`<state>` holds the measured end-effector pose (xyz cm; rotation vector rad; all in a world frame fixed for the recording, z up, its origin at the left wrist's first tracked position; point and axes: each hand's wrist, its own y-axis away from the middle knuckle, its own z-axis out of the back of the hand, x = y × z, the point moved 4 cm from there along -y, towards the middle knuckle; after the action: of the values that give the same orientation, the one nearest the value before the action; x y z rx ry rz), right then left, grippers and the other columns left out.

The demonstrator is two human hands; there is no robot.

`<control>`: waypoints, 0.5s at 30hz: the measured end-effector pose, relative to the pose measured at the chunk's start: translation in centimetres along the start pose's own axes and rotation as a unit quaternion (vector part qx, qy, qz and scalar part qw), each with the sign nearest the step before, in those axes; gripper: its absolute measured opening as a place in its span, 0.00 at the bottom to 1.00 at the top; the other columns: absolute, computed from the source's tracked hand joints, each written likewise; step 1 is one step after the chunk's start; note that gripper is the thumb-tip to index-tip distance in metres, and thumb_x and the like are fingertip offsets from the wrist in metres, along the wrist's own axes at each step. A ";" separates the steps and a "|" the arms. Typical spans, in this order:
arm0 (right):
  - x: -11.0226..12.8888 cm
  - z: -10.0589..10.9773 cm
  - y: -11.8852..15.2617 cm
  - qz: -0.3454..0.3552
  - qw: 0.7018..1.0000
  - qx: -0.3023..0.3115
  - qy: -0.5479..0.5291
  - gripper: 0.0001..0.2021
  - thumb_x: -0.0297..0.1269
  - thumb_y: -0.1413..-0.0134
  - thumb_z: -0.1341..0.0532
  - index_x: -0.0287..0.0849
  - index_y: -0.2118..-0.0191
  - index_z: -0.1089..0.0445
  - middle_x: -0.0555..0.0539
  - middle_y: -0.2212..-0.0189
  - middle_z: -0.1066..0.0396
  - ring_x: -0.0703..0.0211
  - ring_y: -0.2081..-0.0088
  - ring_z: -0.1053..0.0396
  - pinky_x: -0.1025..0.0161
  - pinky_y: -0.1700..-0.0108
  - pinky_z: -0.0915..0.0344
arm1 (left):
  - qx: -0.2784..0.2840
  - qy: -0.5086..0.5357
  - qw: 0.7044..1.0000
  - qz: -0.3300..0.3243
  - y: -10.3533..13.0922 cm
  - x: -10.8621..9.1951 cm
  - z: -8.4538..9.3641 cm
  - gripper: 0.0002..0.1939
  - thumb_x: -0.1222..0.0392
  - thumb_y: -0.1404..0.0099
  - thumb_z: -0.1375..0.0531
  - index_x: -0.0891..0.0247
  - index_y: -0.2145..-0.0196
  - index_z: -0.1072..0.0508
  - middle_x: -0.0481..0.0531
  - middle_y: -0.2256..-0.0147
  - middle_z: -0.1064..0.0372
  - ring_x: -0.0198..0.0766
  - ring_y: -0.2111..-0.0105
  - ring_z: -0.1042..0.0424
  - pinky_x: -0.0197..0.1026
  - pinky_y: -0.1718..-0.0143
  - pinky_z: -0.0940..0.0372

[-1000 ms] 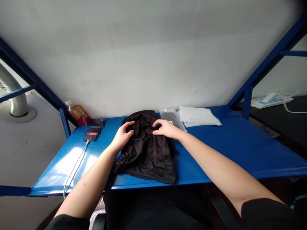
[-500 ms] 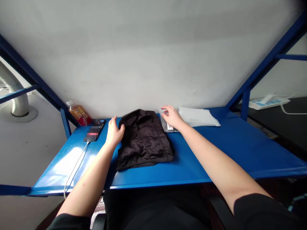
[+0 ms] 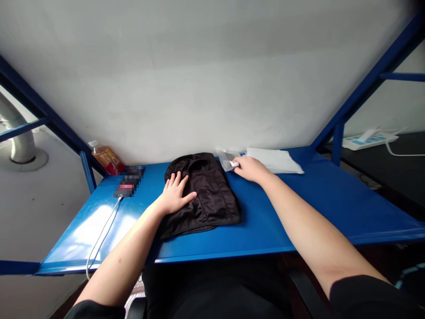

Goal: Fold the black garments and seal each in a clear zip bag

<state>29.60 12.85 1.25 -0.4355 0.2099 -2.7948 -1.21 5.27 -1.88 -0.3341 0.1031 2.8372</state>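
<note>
Left hand (image 3: 175,195) now presses garment (image 3: 206,195) beside phone (image 3: 128,186).

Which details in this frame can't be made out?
- Phone: head view, pixelated blur hides its screen.
- Clear bag: right hand covers its near corner; contents too small.
- Black garment: folded, left hand flat on it; type unclear.
- Bottle label: too small.

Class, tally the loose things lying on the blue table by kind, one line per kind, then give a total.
Black garment, under the left hand: 1
Clear plastic bag, at the right hand: 1
White paper stack: 1
Drink bottle: 1
Phone with cable: 1
Total: 5
</note>
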 end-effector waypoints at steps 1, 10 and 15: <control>-0.2 0.4 -0.1 -0.024 0.998 -0.044 -0.023 0.12 0.31 0.44 0.43 0.42 0.56 0.25 0.40 0.60 0.22 0.45 0.59 0.25 0.57 0.59 0.33 | 0.004 0.004 1.000 0.001 0.1 -0.1 0.2 0.47 0.28 0.33 0.53 0.61 0.28 0.52 0.64 0.27 0.72 0.60 0.28 0.74 0.66 0.31 0.63; 5.8 2.1 3.2 0.109 0.921 -0.336 -0.165 0.17 0.32 0.35 0.48 0.45 0.46 0.29 0.38 0.49 0.26 0.44 0.46 0.30 0.49 0.43 0.34 | -0.021 0.031 0.995 -0.097 -0.2 -1.3 0.0 0.39 0.34 0.32 0.46 0.48 0.30 0.46 0.55 0.27 0.62 0.67 0.28 0.71 0.78 0.36 0.69; 9.9 -2.7 3.6 0.200 0.971 -0.129 -0.010 0.22 0.24 0.38 0.46 0.49 0.44 0.28 0.39 0.48 0.26 0.46 0.48 0.30 0.56 0.56 0.27 | -0.030 0.060 0.990 -0.127 -0.5 -1.4 0.3 0.35 0.40 0.32 0.43 0.50 0.31 0.42 0.55 0.29 0.50 0.65 0.28 0.66 0.79 0.36 0.66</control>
<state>20.78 6.56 0.75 -0.4259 0.5915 -2.3730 0.13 5.45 -1.24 -0.4935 -0.0002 2.5710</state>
